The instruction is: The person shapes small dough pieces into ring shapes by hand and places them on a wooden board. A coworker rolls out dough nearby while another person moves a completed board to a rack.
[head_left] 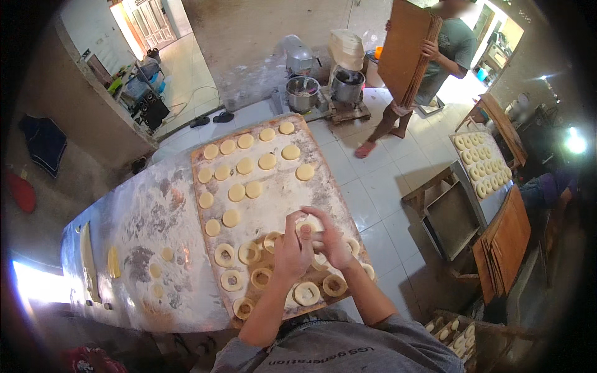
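Observation:
Both hands are raised together over the near part of a floured wooden board (289, 202). My left hand (293, 248) and my right hand (334, 241) are closed around a pale piece of dough (309, 222). Fingers cover much of it, so its full shape is hidden. Below and around my wrists lie several dough rings (306, 293), some partly behind my forearms. Farther up the board are several round, flat dough discs (245, 165) in loose rows.
Left of the board, a flour-dusted metal table (124, 217) bears a long dough strip (89, 261) and small dough pieces (155, 270). Two mixers (301, 62) stand by the wall. A person (457, 53) carries stacked boards (407, 50). A tray of dough rings (482, 163) is at right.

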The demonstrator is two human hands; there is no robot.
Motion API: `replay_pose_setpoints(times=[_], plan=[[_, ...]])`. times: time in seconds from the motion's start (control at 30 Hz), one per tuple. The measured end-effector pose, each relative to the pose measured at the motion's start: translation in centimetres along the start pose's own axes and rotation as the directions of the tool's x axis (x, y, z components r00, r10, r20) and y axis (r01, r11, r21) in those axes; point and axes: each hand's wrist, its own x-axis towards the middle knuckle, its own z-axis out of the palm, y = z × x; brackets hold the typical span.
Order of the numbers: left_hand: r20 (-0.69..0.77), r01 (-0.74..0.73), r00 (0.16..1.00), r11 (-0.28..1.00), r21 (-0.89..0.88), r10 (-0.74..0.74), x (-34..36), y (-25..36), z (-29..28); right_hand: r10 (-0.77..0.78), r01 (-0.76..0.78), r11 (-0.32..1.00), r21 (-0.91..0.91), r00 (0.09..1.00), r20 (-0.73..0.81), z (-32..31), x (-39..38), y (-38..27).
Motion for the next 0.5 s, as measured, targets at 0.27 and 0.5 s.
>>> replay_pose_setpoints(times=[0.27, 0.5], plan=[[0.173, 0.022, 0.985, 0.999, 0.035, -0.028, 2.1, 1.5, 2.9, -0.176, 0.159, 0.982, -0.102, 0.968, -0.178, -6.1, -0.3, 2.2], [0.153, 0.103, 0.985, 0.989, -0.11, -0.085, 4.8, 0.9, 5.6, 0.15, -0.178, 0.982, -0.069, 0.943, -0.297, -7.1, 1.5, -2.3]])
